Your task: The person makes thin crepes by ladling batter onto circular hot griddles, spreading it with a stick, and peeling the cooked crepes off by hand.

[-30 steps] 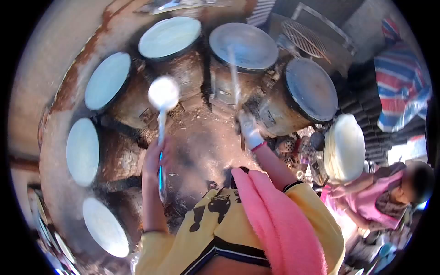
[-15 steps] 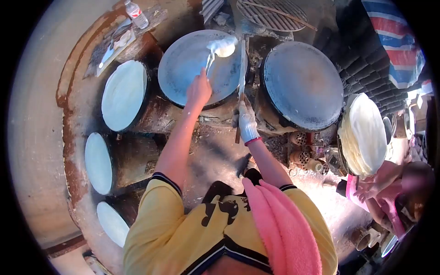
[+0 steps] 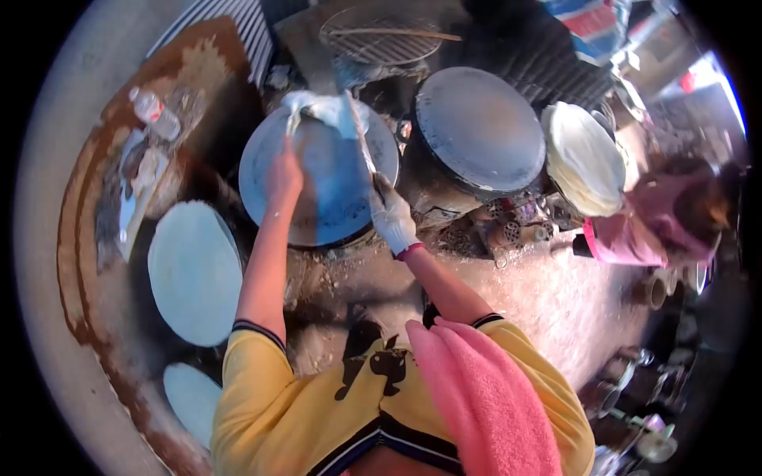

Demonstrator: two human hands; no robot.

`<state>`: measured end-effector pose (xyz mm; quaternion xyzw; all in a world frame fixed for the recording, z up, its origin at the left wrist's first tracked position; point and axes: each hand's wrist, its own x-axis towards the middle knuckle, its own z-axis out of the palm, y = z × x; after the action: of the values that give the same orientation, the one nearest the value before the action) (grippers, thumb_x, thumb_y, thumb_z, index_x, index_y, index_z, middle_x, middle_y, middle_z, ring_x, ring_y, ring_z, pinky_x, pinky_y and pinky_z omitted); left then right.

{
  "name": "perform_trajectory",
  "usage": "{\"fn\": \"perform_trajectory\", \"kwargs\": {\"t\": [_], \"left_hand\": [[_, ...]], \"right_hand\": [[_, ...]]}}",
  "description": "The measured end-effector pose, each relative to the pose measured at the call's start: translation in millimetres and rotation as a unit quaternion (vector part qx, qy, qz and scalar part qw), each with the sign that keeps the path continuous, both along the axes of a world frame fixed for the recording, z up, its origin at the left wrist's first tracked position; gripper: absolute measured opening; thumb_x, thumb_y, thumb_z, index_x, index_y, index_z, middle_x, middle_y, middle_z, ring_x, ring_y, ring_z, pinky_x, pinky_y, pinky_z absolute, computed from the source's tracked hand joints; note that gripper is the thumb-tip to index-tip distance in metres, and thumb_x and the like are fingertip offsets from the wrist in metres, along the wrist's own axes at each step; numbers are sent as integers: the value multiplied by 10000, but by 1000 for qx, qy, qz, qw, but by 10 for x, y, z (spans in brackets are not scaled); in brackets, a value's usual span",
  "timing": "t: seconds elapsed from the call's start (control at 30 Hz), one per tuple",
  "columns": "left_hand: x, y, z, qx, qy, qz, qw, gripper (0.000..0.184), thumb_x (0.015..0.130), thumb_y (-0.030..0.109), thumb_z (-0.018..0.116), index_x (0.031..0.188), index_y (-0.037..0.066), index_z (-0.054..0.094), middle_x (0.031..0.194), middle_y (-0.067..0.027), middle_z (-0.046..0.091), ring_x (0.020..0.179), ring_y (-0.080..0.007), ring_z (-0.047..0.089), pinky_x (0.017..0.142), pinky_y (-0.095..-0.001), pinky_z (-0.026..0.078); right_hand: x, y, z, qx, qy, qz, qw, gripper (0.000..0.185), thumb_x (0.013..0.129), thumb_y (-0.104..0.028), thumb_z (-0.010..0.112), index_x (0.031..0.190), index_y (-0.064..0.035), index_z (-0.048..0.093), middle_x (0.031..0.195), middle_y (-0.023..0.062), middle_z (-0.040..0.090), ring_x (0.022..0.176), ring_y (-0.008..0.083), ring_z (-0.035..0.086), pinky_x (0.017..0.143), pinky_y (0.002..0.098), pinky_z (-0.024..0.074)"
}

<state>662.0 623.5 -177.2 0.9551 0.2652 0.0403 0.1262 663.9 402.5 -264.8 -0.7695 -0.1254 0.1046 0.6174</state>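
My left hand (image 3: 283,176), bare and blurred by motion, reaches over a round griddle (image 3: 333,198). Its fingers are curled around white wet dough (image 3: 317,105), which stretches from the fingertips to the griddle's back edge. Whether a tool handle lies within the dough, I cannot tell. In a white glove, my right hand (image 3: 392,216) grips a long flat wooden scraper (image 3: 361,139) at the griddle's right side. The scraper points away from me and leans left, its far end close to the dough. To the right stands a second griddle (image 3: 480,131) with a bare, dark grey top.
Pale round sheets (image 3: 194,274) lie on griddles at left. A stack of thin pancakes (image 3: 583,163) stands at right, near another person (image 3: 651,214). A plastic bottle (image 3: 156,115) sits at back left, a wire rack (image 3: 381,38) behind, and perforated briquettes (image 3: 508,232) below the second griddle.
My view has swung, shifting the griddles left. The dough has moved from the griddle's back right to its back left with my left hand. My scraper now leans left over the griddle.
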Motion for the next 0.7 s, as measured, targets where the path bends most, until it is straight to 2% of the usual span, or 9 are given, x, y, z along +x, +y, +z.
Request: {"fn": "perform_trajectory", "kwargs": {"t": [0.1,0.17,0.23,0.27,0.3,0.37,0.47,0.63,0.7], "left_hand": [[-199,324,-47,15,-80,1,997,532,857,50,460,1373,94,337,1058,-242,566,962,-399,569,820,-456,461],[-503,359,142,-11,-57,46,997,505,876,51,448,1368,81,337,1016,-246,583,983,-399,565,815,-448,463],[-813,643,-198,-53,-173,47,982,453,890,75,444,1339,66,382,911,-246,594,966,-408,560,822,-448,449],[-997,791,-477,-17,-288,19,957,423,900,103,454,1318,57,410,791,-165,581,747,-302,612,647,-392,487],[-1232,396,135,-401,-253,172,863,411,919,127,451,1322,65,401,709,-66,522,516,-150,519,452,-296,424],[-1695,232,410,-563,-369,150,724,367,928,139,463,1289,82,426,712,-4,479,430,-55,377,369,-213,319],[-2119,-111,1125,-613,-424,111,658,298,924,149,493,1215,96,462,730,8,455,431,-28,332,384,-173,289],[-2265,-276,2014,-604,-494,-14,625,385,953,119,405,1326,32,369,747,17,427,437,8,326,377,-149,296],[-2334,-224,2030,-618,-491,-47,612,383,952,116,402,1325,30,371,749,16,428,438,11,325,376,-148,294]], "right_hand": [[-57,92,156,-170,-24,1,985,389,915,-293,465,1282,-166,469,1010,236,607,904,383,599,765,404,472],[-79,-61,388,-215,-5,-16,977,397,920,-318,441,1287,-169,451,975,233,615,860,395,605,723,446,472],[-47,-197,291,-223,-51,-56,972,386,925,-324,434,1285,-184,448,961,244,618,853,417,598,714,461,471],[-10,-188,389,-249,-30,-13,968,381,934,-330,409,1281,-178,453,964,261,612,867,427,590,718,468,469],[27,-125,550,-276,-33,8,961,388,938,-339,393,1282,-169,450,962,264,612,870,428,589,718,473,468],[5,14,794,-336,-38,64,939,406,946,-359,359,1285,-152,446,956,269,612,875,431,589,720,483,464],[326,186,305,-293,-115,120,941,447,943,-390,342,1307,-139,409,943,278,610,884,448,583,739,511,462],[277,416,499,-331,-148,209,908,449,929,-379,376,1307,-140,414,953,267,612,887,440,586,757,500,473],[162,226,468,-242,-207,195,928,464,921,-366,390,1331,-150,390,972,276,604,881,438,588,766,496,470]]}}
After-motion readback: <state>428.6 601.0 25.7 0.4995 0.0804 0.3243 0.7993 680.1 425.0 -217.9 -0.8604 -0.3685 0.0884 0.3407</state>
